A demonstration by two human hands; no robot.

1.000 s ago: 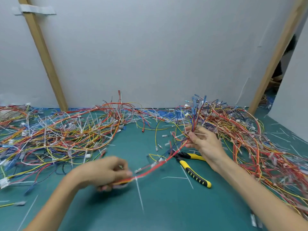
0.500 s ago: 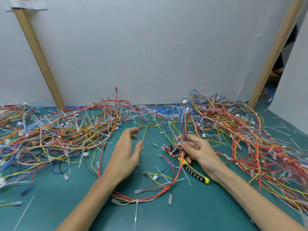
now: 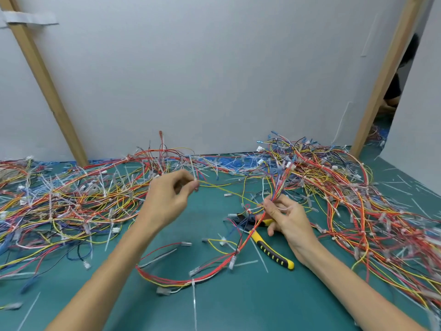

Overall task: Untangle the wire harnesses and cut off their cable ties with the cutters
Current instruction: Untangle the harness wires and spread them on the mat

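My right hand (image 3: pixel 285 217) grips a bundled wire harness (image 3: pixel 207 274) of red, yellow and blue wires near its upper end; the rest of it loops down over the green mat to a white cable tie (image 3: pixel 193 292). My left hand (image 3: pixel 170 199) is raised over the mat and pinches a yellow wire (image 3: pixel 226 189) that runs right toward the harness. The cutters (image 3: pixel 269 249), with yellow and black handles, lie on the mat under and beside my right hand, their jaws partly hidden by wires.
A big tangle of harnesses (image 3: pixel 71 199) covers the left of the green mat (image 3: pixel 238 311), another heap (image 3: pixel 370 211) the right. Cut cable ties lie scattered. A white wall (image 3: pixel 214 80) and two slanted wooden posts close the back.
My left hand let go of the harness's lower end, which dropped onto the mat, then rose up and right and pinched a yellow wire. My right hand stayed on the bundle.
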